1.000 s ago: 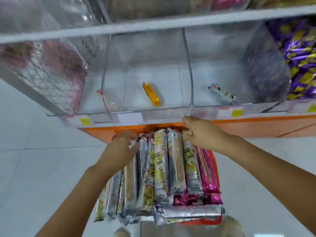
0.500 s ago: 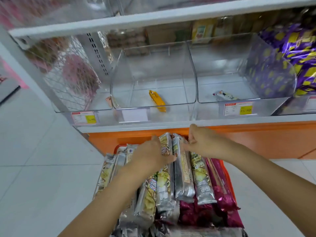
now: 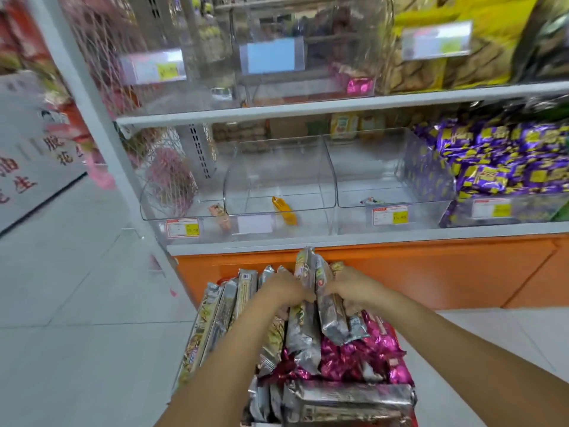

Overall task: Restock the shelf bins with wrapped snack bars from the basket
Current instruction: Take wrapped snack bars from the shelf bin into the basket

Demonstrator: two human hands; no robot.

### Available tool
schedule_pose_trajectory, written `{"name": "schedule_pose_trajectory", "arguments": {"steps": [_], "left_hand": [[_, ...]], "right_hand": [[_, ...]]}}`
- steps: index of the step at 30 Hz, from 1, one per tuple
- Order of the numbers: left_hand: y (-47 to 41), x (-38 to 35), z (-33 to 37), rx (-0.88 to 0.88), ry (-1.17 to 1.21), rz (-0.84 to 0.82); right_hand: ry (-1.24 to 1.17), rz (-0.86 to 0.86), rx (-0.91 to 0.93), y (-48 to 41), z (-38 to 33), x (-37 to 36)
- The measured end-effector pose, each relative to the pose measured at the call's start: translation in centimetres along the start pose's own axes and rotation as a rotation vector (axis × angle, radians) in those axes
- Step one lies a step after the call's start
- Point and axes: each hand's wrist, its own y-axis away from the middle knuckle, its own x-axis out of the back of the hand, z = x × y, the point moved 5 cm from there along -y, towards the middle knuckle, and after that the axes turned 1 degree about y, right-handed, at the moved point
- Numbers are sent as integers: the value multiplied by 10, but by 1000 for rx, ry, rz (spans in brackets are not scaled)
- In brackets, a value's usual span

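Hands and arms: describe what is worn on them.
Nothing worn shows. The left hand and right hand are ungloved, and the wrists carry no watch or bracelet. The left forearm and right forearm are bare to the frame's edge, with no sleeves.

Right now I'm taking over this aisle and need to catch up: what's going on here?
A person is restocking. The left hand and right hand together grip a bundle of silver-wrapped snack bars, lifted above the others in the red basket. The shelf bins ahead are nearly bare: the middle clear bin holds only one yellow bar, and the bin to its right holds one small wrapped item.
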Motion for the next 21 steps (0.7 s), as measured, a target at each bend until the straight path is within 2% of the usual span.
{"name": "schedule_pose_trajectory", "arguments": {"steps": [2, 5, 9, 11, 14, 18, 21], "left_hand": [[5, 6, -8, -40, 243, -29], [14, 15, -17, -124, 647, -177], [9, 26, -30, -188, 913, -261], [4, 29, -29, -213, 941, -261], [-10, 41, -23, -240, 889, -152], [-19, 62, -17, -283, 594, 28], [-6, 69, -12, -319, 489, 166]], "right_hand": [[-165, -75, -11, 14, -1, 5], [-482, -270, 31, 25, -5, 15], [-811, -436, 57, 24, -8, 21], [-847, -493, 67, 20, -13, 19], [-822, -514, 106, 14, -27, 22], [-873, -594, 175, 9, -41, 33], [-787, -547, 218, 11, -51, 43]]}}
